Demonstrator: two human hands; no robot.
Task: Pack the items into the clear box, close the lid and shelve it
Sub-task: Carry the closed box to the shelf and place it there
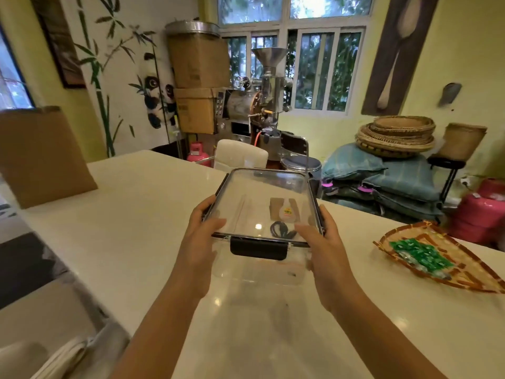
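Note:
A clear plastic box with a clear lid and black latches stands over the white table. Its lid lies flat on top, and the front black latch hangs down. Through the lid I see a brown card with a yellow sticker and a coiled black cord. My left hand grips the box's left edge with the thumb on the lid. My right hand grips the right edge the same way. Whether the box rests on the table or is lifted, I cannot tell.
A woven tray with several green packets lies on the table at the right. A brown cardboard piece leans at the far left. Beyond the table stand a white chair back, a coffee roaster, stacked sacks and baskets.

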